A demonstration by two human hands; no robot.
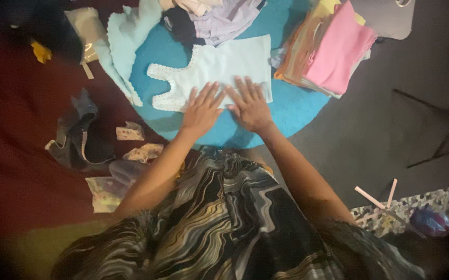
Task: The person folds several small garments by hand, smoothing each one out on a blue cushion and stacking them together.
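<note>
A dark grey garment (76, 136) lies crumpled on the maroon floor covering (12, 155) at the left. On the round teal surface (297, 106), the left hand (201, 110) and right hand (250, 106) rest side by side, fingers spread, palms pressing the lace-trimmed pale blue top (219, 67) flat, seemingly to smooth it. A stack of folded clothes (328, 49) topped in pink sits at the right edge, clear of the top.

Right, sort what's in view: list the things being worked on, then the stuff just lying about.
In hand: left hand and right hand flat on the pale blue garment, on the round teal mat.

Lying about: folded pink stack, grey bag, fabric scraps, pink sticks.
</note>
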